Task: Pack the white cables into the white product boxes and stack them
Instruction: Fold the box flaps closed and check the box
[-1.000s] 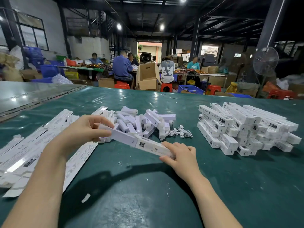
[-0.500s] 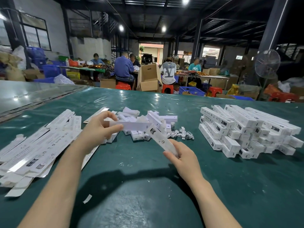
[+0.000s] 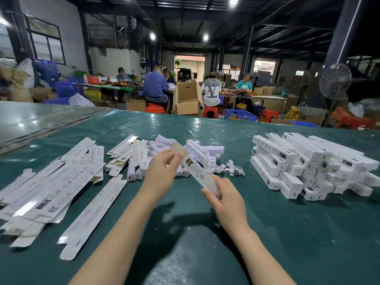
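— How far along are you?
— Well in, I'd judge: a stack of closed boxes (image 3: 298,161) sits right on the tabletop (image 3: 308,233). My right hand (image 3: 226,198) fingers grasp one product box (image 3: 200,174) mid-air. My left hand (image 3: 162,171) meets its far end, grip too blurred to tell.
— Remaining?
— A few white cables (image 3: 230,168), many flat cartons (image 3: 51,192).

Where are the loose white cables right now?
In the head view the white cables lie on the green table just right of centre, between the jumble of small boxes and the stack of boxes, beyond the right hand.
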